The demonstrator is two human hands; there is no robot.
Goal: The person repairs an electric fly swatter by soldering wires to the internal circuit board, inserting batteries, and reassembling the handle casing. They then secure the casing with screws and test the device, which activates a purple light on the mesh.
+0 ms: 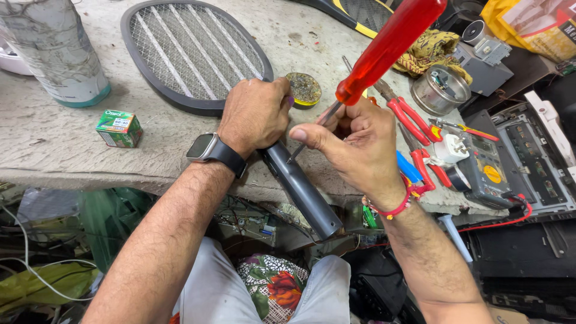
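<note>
A grey racket-shaped insect swatter (pixel 192 51) lies on the worn bench, its mesh head far from me and its grey handle (pixel 303 192) jutting over the near edge. My left hand (pixel 255 114), with a dark watch on the wrist, grips the neck of the handle. My right hand (pixel 360 147) holds a screwdriver with a translucent red handle (pixel 390 42). Its metal tip (pixel 294 157) rests on the upper part of the swatter's handle.
A pale cylinder container (pixel 57 51) and a small green box (pixel 119 128) stand at the left. A round tin (pixel 305 89), red-handled pliers (pixel 414 123), a white plug (pixel 451 147), a multimeter (pixel 489 171), a metal can (pixel 441 90) and a second swatter (pixel 354 12) crowd the right.
</note>
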